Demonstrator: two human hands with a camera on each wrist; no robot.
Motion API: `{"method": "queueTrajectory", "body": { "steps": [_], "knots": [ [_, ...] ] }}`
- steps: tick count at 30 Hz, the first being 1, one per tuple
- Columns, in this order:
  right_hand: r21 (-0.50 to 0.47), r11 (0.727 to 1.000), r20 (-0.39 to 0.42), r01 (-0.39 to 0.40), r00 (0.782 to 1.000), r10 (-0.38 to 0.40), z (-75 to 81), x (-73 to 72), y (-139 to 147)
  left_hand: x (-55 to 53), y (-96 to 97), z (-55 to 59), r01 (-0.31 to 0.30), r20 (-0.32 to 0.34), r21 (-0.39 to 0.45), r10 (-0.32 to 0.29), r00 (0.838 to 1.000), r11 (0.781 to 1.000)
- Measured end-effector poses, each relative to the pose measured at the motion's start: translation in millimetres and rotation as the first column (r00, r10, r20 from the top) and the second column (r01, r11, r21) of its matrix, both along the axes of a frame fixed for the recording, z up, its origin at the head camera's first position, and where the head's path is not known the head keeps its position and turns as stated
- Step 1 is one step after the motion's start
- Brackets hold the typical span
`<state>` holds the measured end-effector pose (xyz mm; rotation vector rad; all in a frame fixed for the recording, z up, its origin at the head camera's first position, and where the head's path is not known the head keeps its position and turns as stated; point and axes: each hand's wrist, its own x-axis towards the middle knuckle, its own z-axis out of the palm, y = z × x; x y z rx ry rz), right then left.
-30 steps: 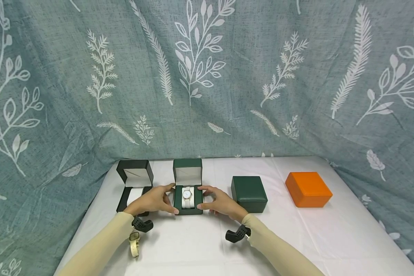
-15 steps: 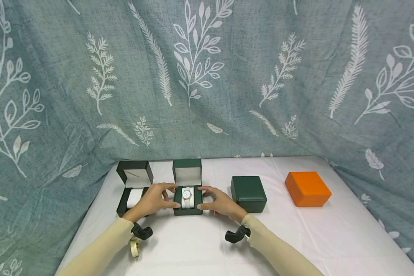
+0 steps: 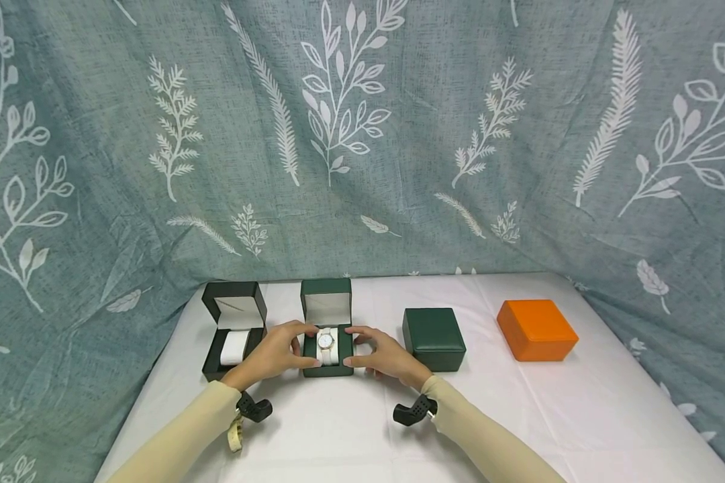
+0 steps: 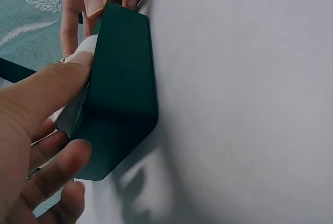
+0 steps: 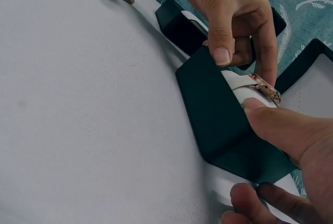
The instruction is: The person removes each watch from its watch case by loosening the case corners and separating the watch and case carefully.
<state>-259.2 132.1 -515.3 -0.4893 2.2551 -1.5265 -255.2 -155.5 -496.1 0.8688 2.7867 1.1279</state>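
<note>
A green watch box (image 3: pixel 310 370) stands with its lid up at mid-table. In it a watch (image 3: pixel 325 342) with a gold-toned case and white strap is wrapped round a white cushion (image 3: pixel 334 357). My left hand (image 3: pixel 274 351) comes from the left, thumb and index finger pinching at the front and back of the cushion's left end. My right hand (image 3: pixel 387 353) grips the box's right side, thumb at the front edge (image 5: pixel 253 103) and index finger at the back. The left thumb (image 4: pixel 83 58) overlaps the white cushion in the left wrist view.
Left of the hands, a black box (image 3: pixel 212 355) stands with lid raised and a bare white cushion (image 3: pixel 234 347). A yellowish watch (image 3: pixel 235 436) lies partly hidden by the left wrist. A closed green box (image 3: pixel 435 330) and an orange box (image 3: pixel 536 329) stand right.
My left hand has moved slightly right, its thumb and index finger going from the box's left edge in to the cushion. The right hand keeps its hold.
</note>
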Motion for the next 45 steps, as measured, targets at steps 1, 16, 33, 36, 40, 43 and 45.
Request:
{"method": "queueTrajectory", "body": {
  "steps": [1, 16, 33, 36, 40, 43, 45],
  "knots": [
    [0.001, 1.000, -0.001, 0.000, 1.000, 0.000, -0.3, -0.1, 0, -0.9, 0.3, -0.2, 0.004, -0.002, -0.008, -0.004, 1.000, 1.000],
    [0.007, 1.000, 0.014, 0.001, 1.000, -0.001, -1.6, -1.6, 0, -7.2, 15.9, 12.8, 0.001, 0.020, -0.205, 0.003, 1.000, 0.979],
    [0.008, 1.000, 0.012, 0.006, 1.000, -0.007, -2.7, -2.2, 1, -15.0, 17.7, 12.5, 0.015, -0.038, -0.236, -0.024, 0.999, 0.972],
    [0.012, 1.000, 0.010, 0.008, 1.000, -0.008, -2.5, -2.0, 2, -14.4, 17.5, 13.2, 0.019, -0.054, -0.237, -0.033, 0.998, 0.971],
    [0.016, 1.000, 0.003, 0.011, 1.000, -0.011, -1.9, -1.5, 2, -15.2, 17.5, 13.2, 0.039, -0.085, -0.254, -0.062, 0.994, 0.966],
    [0.020, 1.000, 0.000, 0.011, 1.000, -0.011, -1.5, -1.0, 1, -17.4, 16.4, 11.4, 0.051, -0.106, -0.264, -0.082, 0.991, 0.963],
    [0.021, 1.000, -0.002, 0.011, 1.000, -0.011, -1.3, -1.0, 1, -18.5, 15.3, 10.2, 0.055, -0.114, -0.259, -0.088, 0.990, 0.964]
  ]
}}
